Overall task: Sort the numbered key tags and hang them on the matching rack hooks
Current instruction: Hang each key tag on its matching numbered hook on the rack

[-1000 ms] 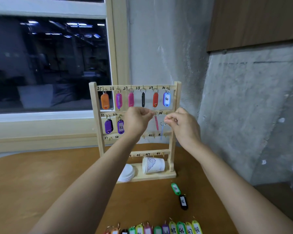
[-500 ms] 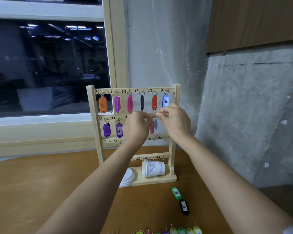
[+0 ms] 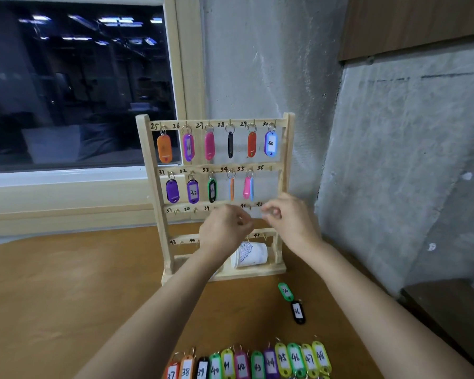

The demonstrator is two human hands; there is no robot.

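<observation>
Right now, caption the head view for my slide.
Left hand and right hand hover before the key rack; hook 36 bare, green tag and black tag on table.

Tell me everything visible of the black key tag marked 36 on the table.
The black key tag is an oval of shiny plastic with a white label marked 36. It lies flat, label up, on the brown table, in front of the right end of the rack and just nearer than the green tag. Nothing holds it.
</observation>
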